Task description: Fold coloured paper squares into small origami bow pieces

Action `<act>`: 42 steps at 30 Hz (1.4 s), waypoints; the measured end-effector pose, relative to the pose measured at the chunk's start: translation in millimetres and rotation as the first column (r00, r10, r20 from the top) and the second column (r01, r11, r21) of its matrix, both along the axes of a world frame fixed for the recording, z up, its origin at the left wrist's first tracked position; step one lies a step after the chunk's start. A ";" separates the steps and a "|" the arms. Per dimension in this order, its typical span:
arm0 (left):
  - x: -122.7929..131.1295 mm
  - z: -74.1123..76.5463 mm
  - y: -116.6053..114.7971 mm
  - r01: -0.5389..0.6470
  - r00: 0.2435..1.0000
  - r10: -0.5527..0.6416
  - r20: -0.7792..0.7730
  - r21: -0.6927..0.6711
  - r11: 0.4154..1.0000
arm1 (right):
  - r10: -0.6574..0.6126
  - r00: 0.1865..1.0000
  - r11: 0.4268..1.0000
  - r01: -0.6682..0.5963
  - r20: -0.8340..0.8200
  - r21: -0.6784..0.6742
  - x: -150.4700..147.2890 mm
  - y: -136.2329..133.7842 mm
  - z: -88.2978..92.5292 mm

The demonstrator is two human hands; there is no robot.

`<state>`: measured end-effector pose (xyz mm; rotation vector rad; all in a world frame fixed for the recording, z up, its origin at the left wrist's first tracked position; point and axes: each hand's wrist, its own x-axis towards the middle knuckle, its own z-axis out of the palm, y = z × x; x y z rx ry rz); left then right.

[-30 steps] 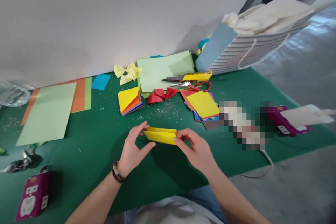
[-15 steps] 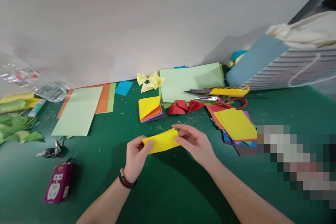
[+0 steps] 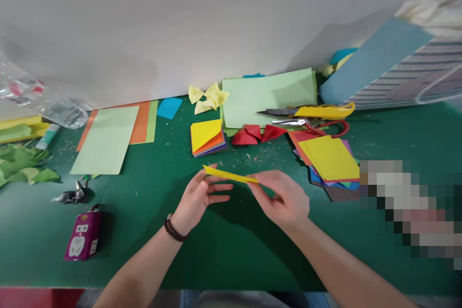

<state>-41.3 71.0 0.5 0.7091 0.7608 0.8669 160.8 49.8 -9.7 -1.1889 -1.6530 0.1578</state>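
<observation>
A folded piece of yellow paper [image 3: 231, 174] is held above the green table, seen almost edge-on as a thin strip. My right hand [image 3: 281, 198] pinches its right end between thumb and fingers. Under the strip's left end, my left hand [image 3: 197, 202] has its fingers spread; whether a fingertip touches the paper I cannot tell. Just beyond the hands sits a stack of coloured square paper [image 3: 206, 135], yellow on top. Red folded paper pieces [image 3: 248, 135] lie to its right.
Yellow-handled scissors [image 3: 317, 111] and red-handled scissors [image 3: 330, 129] lie at the back right by more coloured sheets [image 3: 327, 159]. Behind them stands a striped paper bag [image 3: 375, 62]. Keys [image 3: 74, 195], a purple box [image 3: 83, 236] and a plastic bottle [image 3: 68, 113] are on the left.
The yellow paper has turned from showing its broad face to nearly edge-on. My left hand has released its pinch and spread its fingers. The view now includes the table's near edge.
</observation>
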 end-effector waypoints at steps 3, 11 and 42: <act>1.6 1.1 -2.8 0.041 0.994 -0.035 0.100 -0.062 0.997 | 0.124 0.968 0.988 -0.141 0.218 0.067 2.2 -1.4 -4.2; -0.8 2.7 -1.1 -0.015 0.999 0.018 0.030 -0.072 0.997 | 0.328 0.939 0.944 -0.329 0.099 -0.012 0.4 3.5 -0.3; 14.2 -13.1 -20.8 0.464 0.648 0.262 -0.715 0.643 0.609 | 0.150 0.784 0.988 -0.099 0.602 -0.117 42.4 -73.6 -28.0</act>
